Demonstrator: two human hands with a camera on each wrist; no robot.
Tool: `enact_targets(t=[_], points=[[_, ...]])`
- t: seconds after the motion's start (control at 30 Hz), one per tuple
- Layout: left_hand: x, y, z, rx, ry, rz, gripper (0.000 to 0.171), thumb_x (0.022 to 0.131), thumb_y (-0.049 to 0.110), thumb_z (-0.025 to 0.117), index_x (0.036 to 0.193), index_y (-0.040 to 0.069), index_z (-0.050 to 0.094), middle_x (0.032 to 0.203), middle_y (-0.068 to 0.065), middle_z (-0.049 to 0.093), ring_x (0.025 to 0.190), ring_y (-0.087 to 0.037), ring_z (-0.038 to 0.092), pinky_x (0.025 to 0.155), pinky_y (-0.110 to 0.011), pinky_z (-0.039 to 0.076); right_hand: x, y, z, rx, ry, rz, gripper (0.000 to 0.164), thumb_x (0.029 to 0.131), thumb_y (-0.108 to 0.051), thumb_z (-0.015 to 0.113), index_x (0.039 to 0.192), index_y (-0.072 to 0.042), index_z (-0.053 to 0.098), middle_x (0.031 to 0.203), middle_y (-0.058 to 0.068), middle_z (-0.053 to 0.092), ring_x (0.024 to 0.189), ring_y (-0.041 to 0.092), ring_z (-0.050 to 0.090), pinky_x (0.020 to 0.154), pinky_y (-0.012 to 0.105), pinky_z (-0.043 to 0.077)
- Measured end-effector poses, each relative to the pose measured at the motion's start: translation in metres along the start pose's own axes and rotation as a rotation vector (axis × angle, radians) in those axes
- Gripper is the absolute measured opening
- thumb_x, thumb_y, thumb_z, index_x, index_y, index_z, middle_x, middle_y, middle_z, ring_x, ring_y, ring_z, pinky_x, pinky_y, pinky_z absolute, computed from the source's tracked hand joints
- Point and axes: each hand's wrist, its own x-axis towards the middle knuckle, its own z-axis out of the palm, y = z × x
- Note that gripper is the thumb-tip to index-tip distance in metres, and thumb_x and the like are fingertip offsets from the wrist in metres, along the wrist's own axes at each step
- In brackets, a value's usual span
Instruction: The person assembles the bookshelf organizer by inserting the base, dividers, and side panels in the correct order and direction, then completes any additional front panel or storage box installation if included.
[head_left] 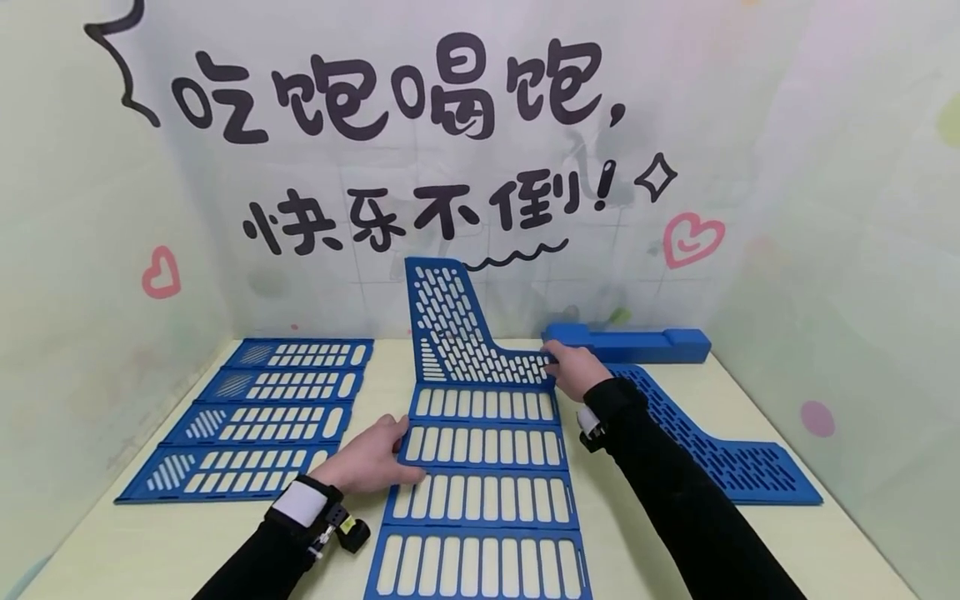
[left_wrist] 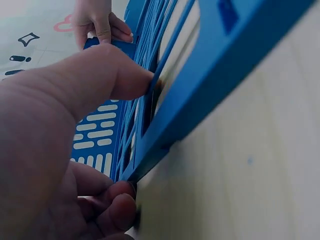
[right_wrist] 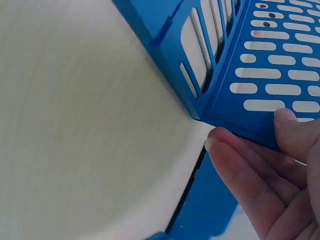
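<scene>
In the head view, an L-shaped blue file-rack side panel (head_left: 450, 325) stands upright, full of small slots. Its lower edge meets a blue slotted panel strip (head_left: 487, 472) that runs flat toward me in several sections. My right hand (head_left: 576, 371) pinches the side panel's right end; in the right wrist view the thumb (right_wrist: 295, 135) lies on the slotted face, with fingers behind the edge. My left hand (head_left: 371, 458) grips the strip's left edge. Seen from the left wrist, its thumb (left_wrist: 117, 75) rests on the slotted bars and the other fingers curl at the edge.
Several joined blue panels (head_left: 255, 443) lie flat on the left of the pale table (head_left: 97, 542). A second L-shaped panel (head_left: 757, 475) lies at the right, partly behind my right sleeve. A long blue piece (head_left: 637, 345) stands at the back against the printed wall (head_left: 495, 167).
</scene>
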Motion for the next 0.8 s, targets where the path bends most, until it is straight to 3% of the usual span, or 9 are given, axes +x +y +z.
enact_targets(t=[0.17, 0.33, 0.5, 0.6, 0.67, 0.8], points=[[-0.001, -0.001, 0.001, -0.026, -0.002, 0.000, 0.114, 0.087, 0.040, 0.094, 0.171, -0.002, 0.031, 0.110, -0.009, 0.055, 0.093, -0.021, 0.054, 0.078, -0.034, 0.042, -0.008, 0.009, 0.000, 0.142, -0.010, 0.080, 0.055, 0.114, -0.019, 0.061, 0.163, -0.004, 0.042, 0.123, 0.019, 0.076, 0.108, 0.029, 0.075, 0.090, 0.041, 0.058], [-0.002, -0.001, 0.001, -0.030, -0.008, 0.016, 0.110, 0.088, 0.043, 0.093, 0.170, 0.000, 0.033, 0.106, -0.010, 0.050, 0.086, -0.022, 0.050, 0.071, -0.032, 0.034, -0.032, 0.029, -0.018, 0.192, 0.004, 0.051, 0.052, 0.116, -0.021, 0.057, 0.163, -0.004, 0.042, 0.135, 0.022, 0.072, 0.121, 0.037, 0.072, 0.101, 0.045, 0.059], [-0.004, -0.001, 0.002, -0.029, 0.000, -0.003, 0.111, 0.088, 0.044, 0.092, 0.170, 0.000, 0.032, 0.110, -0.012, 0.052, 0.087, -0.022, 0.050, 0.072, -0.035, 0.036, -0.067, 0.066, -0.043, 0.129, 0.036, 0.062, 0.043, 0.114, -0.022, 0.060, 0.151, 0.000, 0.056, 0.134, 0.024, 0.072, 0.119, 0.038, 0.071, 0.101, 0.051, 0.059], [-0.004, -0.001, 0.004, -0.026, 0.010, -0.016, 0.112, 0.087, 0.046, 0.093, 0.170, 0.000, 0.034, 0.112, -0.012, 0.054, 0.088, -0.022, 0.052, 0.074, -0.036, 0.038, -0.090, 0.091, -0.055, 0.037, 0.003, 0.082, 0.042, 0.110, -0.024, 0.068, 0.140, 0.005, 0.063, 0.128, 0.025, 0.072, 0.115, 0.039, 0.070, 0.100, 0.054, 0.059], [-0.003, 0.001, 0.006, -0.022, 0.015, -0.023, 0.113, 0.086, 0.049, 0.093, 0.170, 0.000, 0.035, 0.114, -0.013, 0.056, 0.091, -0.023, 0.053, 0.076, -0.036, 0.039, -0.107, 0.105, -0.060, -0.011, -0.058, 0.099, 0.051, 0.106, -0.028, 0.074, 0.138, 0.010, 0.063, 0.127, 0.028, 0.071, 0.115, 0.042, 0.069, 0.100, 0.056, 0.059], [-0.002, 0.003, 0.008, 0.001, 0.017, -0.053, 0.115, 0.085, 0.054, 0.093, 0.170, 0.002, 0.036, 0.119, -0.014, 0.058, 0.094, -0.022, 0.055, 0.077, -0.036, 0.042, -0.132, 0.123, -0.062, -0.081, -0.197, 0.175, 0.091, 0.092, -0.051, 0.087, 0.143, 0.016, 0.055, 0.134, 0.038, 0.063, 0.121, 0.052, 0.063, 0.101, 0.064, 0.056]])
